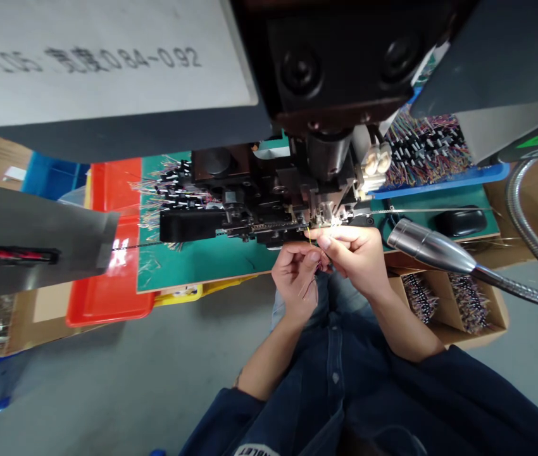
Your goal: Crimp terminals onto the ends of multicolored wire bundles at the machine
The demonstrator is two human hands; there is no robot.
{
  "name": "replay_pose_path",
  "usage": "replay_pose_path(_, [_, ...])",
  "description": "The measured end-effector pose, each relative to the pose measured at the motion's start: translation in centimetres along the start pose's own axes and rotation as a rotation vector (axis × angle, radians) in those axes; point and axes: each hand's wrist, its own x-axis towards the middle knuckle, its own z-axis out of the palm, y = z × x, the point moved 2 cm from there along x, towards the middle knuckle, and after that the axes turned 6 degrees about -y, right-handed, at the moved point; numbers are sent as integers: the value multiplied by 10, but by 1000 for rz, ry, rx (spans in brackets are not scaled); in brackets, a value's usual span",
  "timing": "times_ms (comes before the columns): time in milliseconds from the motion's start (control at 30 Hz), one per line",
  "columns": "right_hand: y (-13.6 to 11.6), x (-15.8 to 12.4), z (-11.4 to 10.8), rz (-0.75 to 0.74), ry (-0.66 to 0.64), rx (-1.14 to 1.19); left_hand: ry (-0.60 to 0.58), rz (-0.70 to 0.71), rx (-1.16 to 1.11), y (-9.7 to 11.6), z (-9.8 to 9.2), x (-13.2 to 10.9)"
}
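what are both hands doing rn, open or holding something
Left hand: closed, holding thin wires.
Right hand: closed in a pinch at the machine; exactly what it grips cannot be told.

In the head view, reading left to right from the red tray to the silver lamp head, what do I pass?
Red tray → black block on the machine → left hand → right hand → silver lamp head.
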Motion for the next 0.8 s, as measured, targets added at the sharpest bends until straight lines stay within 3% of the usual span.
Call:
replay_pose_path(167, [7,0,0,34,7,74,-27,-1,-10,-3,0,-2])
replay_pose_path(300, [13,1,3,63,33,173,25,28,-11,1,1,0])
replay_pose_path(800, [10,1,9,81,75,240,53,29,11,6,3,2])
